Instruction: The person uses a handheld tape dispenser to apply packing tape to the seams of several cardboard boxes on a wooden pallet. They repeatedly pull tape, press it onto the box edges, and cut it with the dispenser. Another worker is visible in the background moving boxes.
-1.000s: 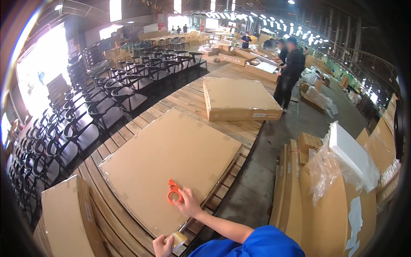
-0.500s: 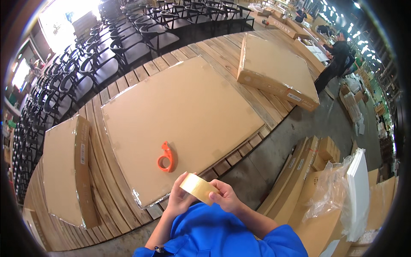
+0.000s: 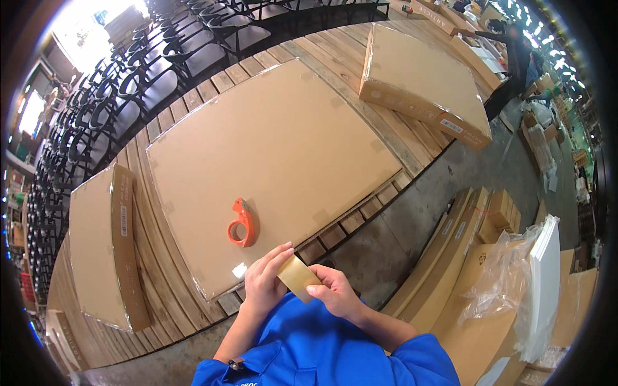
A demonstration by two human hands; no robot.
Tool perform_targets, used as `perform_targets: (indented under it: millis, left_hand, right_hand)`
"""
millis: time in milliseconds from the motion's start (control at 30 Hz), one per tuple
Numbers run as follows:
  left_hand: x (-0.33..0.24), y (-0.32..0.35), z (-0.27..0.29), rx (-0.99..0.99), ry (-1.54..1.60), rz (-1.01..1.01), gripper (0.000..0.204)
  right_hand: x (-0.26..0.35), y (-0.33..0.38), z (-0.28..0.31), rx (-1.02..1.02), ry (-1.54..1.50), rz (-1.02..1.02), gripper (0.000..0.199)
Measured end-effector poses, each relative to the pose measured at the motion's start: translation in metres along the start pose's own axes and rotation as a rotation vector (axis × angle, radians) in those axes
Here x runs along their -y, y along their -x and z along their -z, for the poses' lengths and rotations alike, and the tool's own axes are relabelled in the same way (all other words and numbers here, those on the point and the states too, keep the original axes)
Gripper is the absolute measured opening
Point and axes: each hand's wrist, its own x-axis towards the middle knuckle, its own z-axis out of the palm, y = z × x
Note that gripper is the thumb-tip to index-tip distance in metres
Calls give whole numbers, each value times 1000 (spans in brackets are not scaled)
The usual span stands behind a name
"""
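A wide roll of yellowish packing tape [image 3: 297, 280] is held between my two hands, just above the near edge of a large flat carton [image 3: 277, 154]. My left hand [image 3: 264, 282] lies along the roll's left side, fingers stretched together over it. With thumb and fingers, my right hand [image 3: 336, 294] pinches the roll's right end. An orange tape dispenser [image 3: 250, 233] with a round ring rests on the carton, beyond my left hand. A small bright white patch [image 3: 239, 270] shows beside that hand; whether it is glare or a scrap, I cannot tell.
Slatted wooden planks [image 3: 174, 309] carry the cartons. Another flat carton [image 3: 100, 251] lies left, and a thicker one [image 3: 425, 80] far right. Black chairs [image 3: 187, 58] stand in rows behind. Long cartons [image 3: 438, 251] and clear plastic wrap [image 3: 499, 276] lie right. A person [image 3: 515, 64] works far right.
My left hand has moved further over the tape roll, its fingers now straighter. The roll is tilted more steeply. The white patch beside the left hand is new. The whole view has shifted slightly.
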Motion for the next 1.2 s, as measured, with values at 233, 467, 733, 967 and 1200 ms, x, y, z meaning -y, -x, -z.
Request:
perform_targets:
  millis: [233,467,733,967,1200]
  left_hand:
    - [3,-4,-5,57,53,92,52]
    - [4,-3,-16,141,101,177,59]
    - [7,3,-32,174,370,357,51]
    - [-5,-7,-46,43,542,355,46]
    - [5,-2,-50,84,565,441,41]
  right_hand:
    - [-8,0,4,-9,-63,-31,45]
    - [-22,5,11,-123,-135,-81,44]
    - [4,8,22,-35,-206,-99,50]
    - [39,13,27,38,-90,-142,50]
    - [39,14,34,35,-95,-63,52]
